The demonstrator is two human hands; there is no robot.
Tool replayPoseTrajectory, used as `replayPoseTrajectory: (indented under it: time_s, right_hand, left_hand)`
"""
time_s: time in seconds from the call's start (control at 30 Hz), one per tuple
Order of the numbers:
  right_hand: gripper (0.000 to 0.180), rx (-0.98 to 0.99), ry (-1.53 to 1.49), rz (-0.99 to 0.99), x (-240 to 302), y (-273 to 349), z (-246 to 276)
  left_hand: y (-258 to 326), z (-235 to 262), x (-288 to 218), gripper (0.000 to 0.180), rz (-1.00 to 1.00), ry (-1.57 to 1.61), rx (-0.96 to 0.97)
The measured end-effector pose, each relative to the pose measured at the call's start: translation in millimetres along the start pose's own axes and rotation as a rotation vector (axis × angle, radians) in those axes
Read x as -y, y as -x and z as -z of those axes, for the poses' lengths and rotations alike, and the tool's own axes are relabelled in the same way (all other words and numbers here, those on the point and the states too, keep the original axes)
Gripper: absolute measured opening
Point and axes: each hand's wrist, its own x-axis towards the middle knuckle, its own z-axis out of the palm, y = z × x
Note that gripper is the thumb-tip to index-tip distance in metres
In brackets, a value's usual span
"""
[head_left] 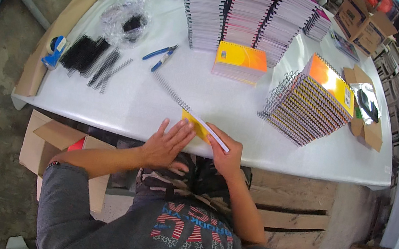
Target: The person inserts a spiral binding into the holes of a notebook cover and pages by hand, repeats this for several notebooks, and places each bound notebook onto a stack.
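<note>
A small yellow-covered notebook [209,130] is held on edge at the table's front, its white page block facing up. A dark spiral binding coil [169,90] runs from its far end, and most of the coil's length sticks out across the table. My right hand [226,155] grips the notebook's near end between thumb and fingers. Against the yellow cover, close to where the coil meets it, my left hand [168,143] lies with fingers stretched out. Beyond the coil rest blue-handled pliers [163,58]. Loose black coils [85,56] are heaped to the left.
Tall stacks of bound notebooks [204,10] stand at the back. Nearer are a yellow-orange unbound stack [240,63] and a spiral-bound notebook stack [313,101]. A blue tape dispenser [54,52] and plastic wrap [125,19] lie left. An open carton [54,135] sits below the table edge.
</note>
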Motion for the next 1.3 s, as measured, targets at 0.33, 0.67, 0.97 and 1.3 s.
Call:
replayPoseTrajectory:
  time_s: [0.33, 0.67, 0.97, 1.3]
  right_hand:
    - [0.03, -0.028, 0.06, 0.139, 0.2, 9.9, -13.6]
    - [0.038, 0.001, 0.19, 0.231, -0.8, 10.8, -11.4]
    - [0.044, 0.087, 0.196, 0.3, -4.8, 8.8, -11.6]
    - [0.042, 0.132, 0.174, 0.243, -9.5, 11.4, -20.9]
  left_hand:
    - [13.2, -8.9, 0.3, 0.111, -0.061, -0.19, -0.219]
    - [-11.4, 4.1, 22.6, 0.111, 0.03, -0.065, -0.29]
    - [-13.9, 8.4, 13.5, 0.113, 0.079, -0.173, -0.502]
    - [-44.2, 10.8, 15.0, 0.124, 0.17, -0.183, -0.638]
